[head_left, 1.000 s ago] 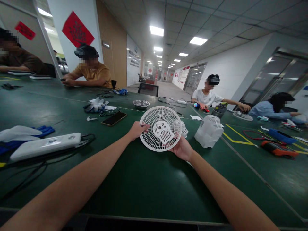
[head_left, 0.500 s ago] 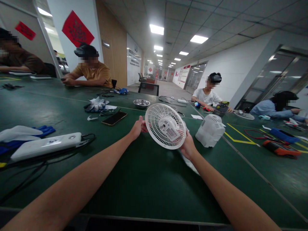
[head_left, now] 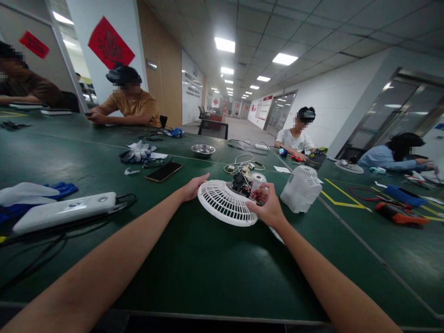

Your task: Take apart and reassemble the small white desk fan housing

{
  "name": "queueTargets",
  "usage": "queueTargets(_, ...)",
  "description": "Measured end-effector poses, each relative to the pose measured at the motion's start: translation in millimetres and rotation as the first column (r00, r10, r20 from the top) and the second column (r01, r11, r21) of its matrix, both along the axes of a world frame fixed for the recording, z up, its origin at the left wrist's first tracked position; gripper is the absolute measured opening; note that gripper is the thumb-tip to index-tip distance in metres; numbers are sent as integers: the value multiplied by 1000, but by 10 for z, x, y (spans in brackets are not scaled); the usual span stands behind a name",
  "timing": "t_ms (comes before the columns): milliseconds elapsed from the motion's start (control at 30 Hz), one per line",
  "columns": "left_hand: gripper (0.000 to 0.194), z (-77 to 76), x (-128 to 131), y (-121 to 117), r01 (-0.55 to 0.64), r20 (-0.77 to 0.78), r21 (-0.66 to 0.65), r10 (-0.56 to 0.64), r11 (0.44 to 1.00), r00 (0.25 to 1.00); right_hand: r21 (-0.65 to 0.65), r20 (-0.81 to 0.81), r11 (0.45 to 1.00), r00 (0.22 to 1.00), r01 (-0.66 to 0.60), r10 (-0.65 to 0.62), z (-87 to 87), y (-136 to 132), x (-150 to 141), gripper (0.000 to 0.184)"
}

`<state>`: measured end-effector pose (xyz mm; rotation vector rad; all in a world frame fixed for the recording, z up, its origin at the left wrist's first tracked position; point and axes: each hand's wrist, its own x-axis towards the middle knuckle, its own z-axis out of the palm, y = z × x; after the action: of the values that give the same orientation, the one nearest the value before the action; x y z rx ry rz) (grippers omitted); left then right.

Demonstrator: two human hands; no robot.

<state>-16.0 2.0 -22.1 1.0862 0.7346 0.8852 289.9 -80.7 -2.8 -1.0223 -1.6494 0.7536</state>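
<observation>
A round white fan grille (head_left: 222, 206) is tilted above the table, with a dark motor (head_left: 240, 182) and loose wires on its upper side. My left hand (head_left: 193, 188) grips the grille's left rim, its thumb along the edge. At the right rim, my right hand (head_left: 268, 203) is closed, thumb at the edge and fingers curled beside the motor; their tips are partly hidden. Behind the motor are a small white vented part (head_left: 258, 178) and a pale cable (head_left: 239, 163). A white plastic housing (head_left: 301, 189) stands right of my right hand. Part of a white piece (head_left: 277, 235) shows under my right wrist.
To the left lie a white power strip (head_left: 69, 212), gloves (head_left: 138, 152) and a phone (head_left: 164, 171). A metal bowl (head_left: 203, 151) sits farther back. An orange multimeter (head_left: 402, 215) and blue tray (head_left: 405, 195) lie at right. Several people sit around the table.
The grille has tipped from nearly upright to flatter and come lower, bringing the motor and wires into view. My right hand has turned, its fingers now beside the motor.
</observation>
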Motion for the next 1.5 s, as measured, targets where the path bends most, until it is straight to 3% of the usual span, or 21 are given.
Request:
queueTargets(100, 33, -81, 13, 78, -48, -1, -13, 48, 999, 999, 103, 149, 994, 988, 18, -33, -9, -4, 3, 66)
queueTargets(167, 30, -142, 20, 142, -96, -57, 8, 96, 995, 994, 133, 245, 991, 969, -15, -18, 7, -18, -11, 66)
queueTargets(267, 39, -221, 21, 220, -165, -180, 112, 184, 980, 966, 171, 338, 983, 941, -71, 9, 42, -34, -22, 67)
queueTargets(367, 51, -262, 14, 255, -202, -277, 216, 259, 955, 925, 204, 328, 977, 944, -59, -11, 60, 0, 16, 57)
queueTargets(467, 55, -253, 13, 244, -202, -324, 259, 283, 944, 903, 312, 283, 944, 938, 105, -199, 44, 106, 121, 47)
queueTargets(567, 54, -203, 32, 194, -204, -335, 274, 292, 940, 896, 428, 260, 840, 845, 334, -468, -5, 249, 277, 51)
queueTargets(667, 50, -139, 66, 132, -250, -349, 258, 331, 933, 876, 444, 287, 788, 765, 426, -576, -80, 374, 424, 59)
queueTargets(767, 48, -100, 87, 93, -287, -374, 258, 370, 922, 851, 382, 345, 815, 751, 436, -563, -163, 456, 506, 70)
queueTargets(900, 53, -111, 69, 103, -229, -394, 301, 339, 926, 854, 271, 425, 872, 763, 407, -488, -253, 527, 531, 81)
queueTargets(1100, 60, -162, 33, 136, -172, -404, 323, 300, 931, 864, 101, 415, 902, 806, 420, -422, -256, 562, 547, 75)
queueTargets(1167, 59, -158, 41, 128, -183, -401, 331, 314, 926, 860, 26, 298, 893, 849, 449, -436, -219, 548, 536, 72)
queueTargets(1233, 57, -140, 56, 111, -203, -401, 335, 334, 920, 853, -138, 61, 888, 899, 439, -435, -179, 524, 502, 66)
queueTargets(1333, 52, -96, 81, 73, -236, -404, 333, 364, 913, 839, -355, -235, 887, 891, 294, -389, -125, 467, 413, 51)
queueTargets(1500, 48, -17, 109, 2, -265, -402, 323, 385, 909, 831, -455, -391, 888, 881, 67, -267, -24, 335, 242, 33)
